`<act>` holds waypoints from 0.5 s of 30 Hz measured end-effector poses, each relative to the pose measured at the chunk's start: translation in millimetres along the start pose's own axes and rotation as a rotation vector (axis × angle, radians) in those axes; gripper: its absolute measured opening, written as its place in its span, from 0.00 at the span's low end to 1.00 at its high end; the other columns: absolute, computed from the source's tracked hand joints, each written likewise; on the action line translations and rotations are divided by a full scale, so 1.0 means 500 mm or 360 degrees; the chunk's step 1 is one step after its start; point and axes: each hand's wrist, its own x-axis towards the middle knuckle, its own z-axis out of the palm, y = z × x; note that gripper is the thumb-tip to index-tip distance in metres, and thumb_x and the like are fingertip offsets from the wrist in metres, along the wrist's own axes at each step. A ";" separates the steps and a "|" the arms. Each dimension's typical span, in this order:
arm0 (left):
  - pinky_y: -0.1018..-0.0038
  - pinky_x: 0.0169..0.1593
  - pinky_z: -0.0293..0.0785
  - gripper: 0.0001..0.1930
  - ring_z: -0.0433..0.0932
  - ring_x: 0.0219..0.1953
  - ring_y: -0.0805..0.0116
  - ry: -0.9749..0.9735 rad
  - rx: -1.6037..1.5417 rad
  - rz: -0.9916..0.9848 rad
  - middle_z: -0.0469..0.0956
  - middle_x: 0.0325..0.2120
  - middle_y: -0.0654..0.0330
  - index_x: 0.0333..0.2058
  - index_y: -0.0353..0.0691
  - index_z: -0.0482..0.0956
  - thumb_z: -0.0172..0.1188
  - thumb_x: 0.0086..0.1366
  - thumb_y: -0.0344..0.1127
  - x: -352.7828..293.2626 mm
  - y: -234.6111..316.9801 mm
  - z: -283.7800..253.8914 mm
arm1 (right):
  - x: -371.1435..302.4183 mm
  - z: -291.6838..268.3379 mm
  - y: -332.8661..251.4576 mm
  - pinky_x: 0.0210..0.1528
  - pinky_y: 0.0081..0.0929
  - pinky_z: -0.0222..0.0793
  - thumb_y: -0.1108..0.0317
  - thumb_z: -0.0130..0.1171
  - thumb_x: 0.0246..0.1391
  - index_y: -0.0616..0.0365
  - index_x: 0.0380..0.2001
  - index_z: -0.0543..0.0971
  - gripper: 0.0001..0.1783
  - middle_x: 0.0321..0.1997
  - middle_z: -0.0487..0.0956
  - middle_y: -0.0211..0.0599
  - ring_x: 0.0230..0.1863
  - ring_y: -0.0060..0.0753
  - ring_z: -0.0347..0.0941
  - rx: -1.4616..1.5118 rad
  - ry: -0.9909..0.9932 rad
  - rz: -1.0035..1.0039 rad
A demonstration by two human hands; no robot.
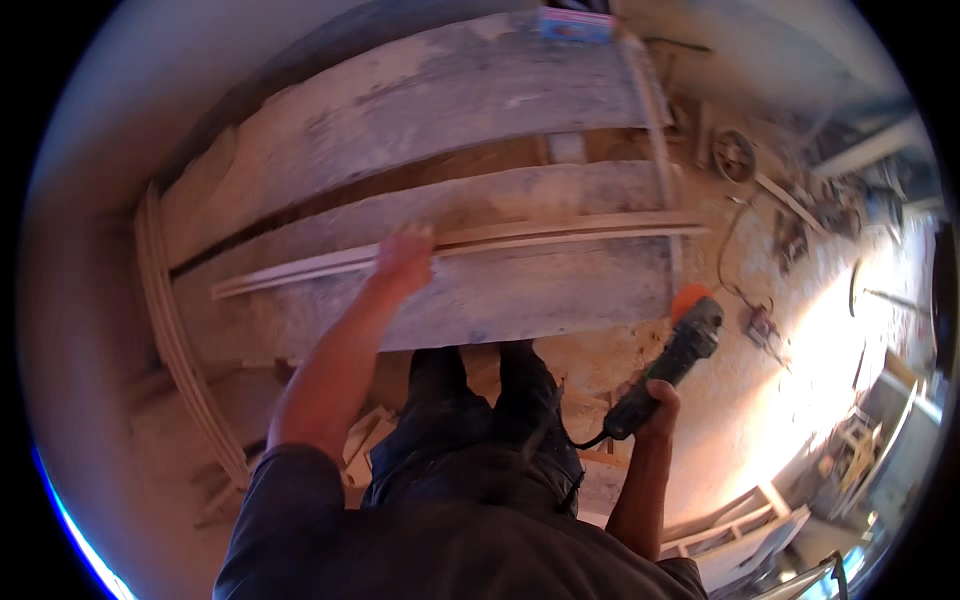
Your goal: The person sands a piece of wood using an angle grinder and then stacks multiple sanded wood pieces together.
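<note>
A long, narrow wooden strip (320, 263) with a lengthwise groove lies across the plank workbench (470, 295) in front of me. My left hand (405, 260) is closed over it left of its middle, the fingers slightly blurred. Off the bench's near right corner, my right hand (655, 405) grips a dark angle grinder (665, 365) by its body. The grinder's orange disc (690, 300) points away from me, beside the bench edge and apart from the strip. From its rear end a black cord runs back toward my waist.
Gaps separate the bench's worn planks. A blue-and-pink box (577, 24) sits at the far edge. Leaning boards (175, 320) stand left. On the right floor lie a wheel (734, 155), a corded tool (763, 328) and wooden frames (735, 530). Bright sunlight falls there.
</note>
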 end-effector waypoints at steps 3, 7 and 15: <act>0.54 0.61 0.71 0.24 0.74 0.59 0.47 0.0507 0.0145 0.0167 0.78 0.51 0.46 0.54 0.36 0.76 0.65 0.58 0.34 -0.018 -0.013 0.086 | 0.005 0.042 0.001 0.39 0.44 0.78 0.62 0.63 0.41 0.57 0.46 0.75 0.26 0.34 0.78 0.41 0.33 0.45 0.78 -0.0160 -0.0069 -0.0009; 0.51 0.57 0.72 0.23 0.72 0.56 0.46 0.0951 -0.0665 0.0057 0.77 0.48 0.48 0.54 0.42 0.77 0.64 0.57 0.31 -0.055 -0.015 0.098 | 0.014 0.115 0.044 0.36 0.41 0.78 0.61 0.62 0.43 0.57 0.45 0.74 0.24 0.34 0.77 0.41 0.32 0.43 0.77 -0.0225 -0.0231 0.0037; 0.60 0.55 0.74 0.32 0.78 0.51 0.57 -0.0119 -0.2877 -0.0159 0.79 0.49 0.46 0.52 0.32 0.78 0.74 0.57 0.50 -0.246 0.050 0.000 | 0.049 0.390 0.252 0.35 0.39 0.78 0.61 0.62 0.39 0.63 0.43 0.75 0.26 0.32 0.78 0.43 0.29 0.44 0.78 -0.0739 -0.0457 0.0225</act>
